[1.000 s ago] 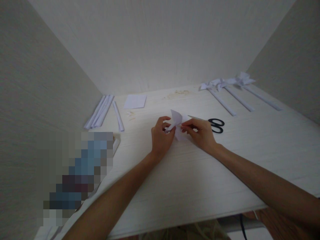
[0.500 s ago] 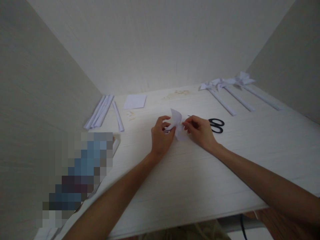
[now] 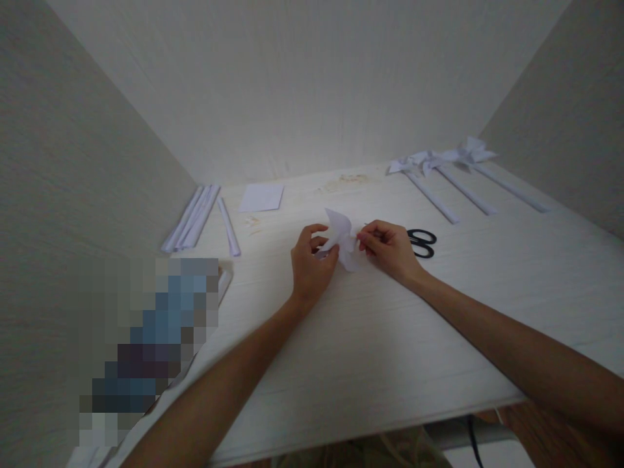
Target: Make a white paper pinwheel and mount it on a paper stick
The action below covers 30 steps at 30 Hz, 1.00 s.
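Note:
A small white folded paper piece [image 3: 342, 239] is held just above the white table [image 3: 370, 338], in the middle of the view. My left hand [image 3: 309, 268] pinches its left side between thumb and fingers. My right hand [image 3: 390, 250] pinches its right side with the fingertips. One flap of the paper stands up between the two hands. Black-handled scissors [image 3: 422, 242] lie just behind my right hand.
Several rolled paper sticks [image 3: 192, 218] lie at the far left, one more stick [image 3: 229, 226] beside them. A flat white paper square [image 3: 262, 197] rests at the back. Three paper pinwheels on sticks [image 3: 451, 179] lie at the far right. Walls enclose three sides.
Both hands have shifted slightly left and away with the paper, and the right fingers have closed in on its fold. The upright flap has curled more.

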Available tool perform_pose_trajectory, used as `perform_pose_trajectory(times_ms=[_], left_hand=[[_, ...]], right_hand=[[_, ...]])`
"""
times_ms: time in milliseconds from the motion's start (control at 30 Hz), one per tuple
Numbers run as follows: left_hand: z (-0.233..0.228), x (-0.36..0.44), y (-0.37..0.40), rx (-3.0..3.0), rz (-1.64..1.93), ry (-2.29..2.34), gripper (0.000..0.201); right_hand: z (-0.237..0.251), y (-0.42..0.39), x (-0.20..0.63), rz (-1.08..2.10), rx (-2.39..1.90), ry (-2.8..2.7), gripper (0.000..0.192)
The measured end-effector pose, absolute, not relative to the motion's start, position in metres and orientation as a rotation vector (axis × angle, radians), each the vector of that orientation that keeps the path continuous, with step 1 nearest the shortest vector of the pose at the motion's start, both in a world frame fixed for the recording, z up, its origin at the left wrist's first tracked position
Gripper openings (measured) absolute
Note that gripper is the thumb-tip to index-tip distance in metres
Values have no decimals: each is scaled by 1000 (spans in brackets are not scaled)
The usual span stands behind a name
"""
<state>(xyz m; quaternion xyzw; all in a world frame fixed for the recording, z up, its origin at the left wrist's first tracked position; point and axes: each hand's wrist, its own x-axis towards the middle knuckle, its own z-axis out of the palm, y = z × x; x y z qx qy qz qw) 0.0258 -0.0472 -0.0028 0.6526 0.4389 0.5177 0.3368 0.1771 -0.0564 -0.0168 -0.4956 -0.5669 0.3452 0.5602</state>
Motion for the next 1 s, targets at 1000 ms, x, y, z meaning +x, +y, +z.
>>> perform_pose_trajectory(times_ms=[1000], left_hand=[[-4,27,-48,1735,1368,1147,30]], right_hand=[[-8,-68,172,384,-1388,-1579,21]])
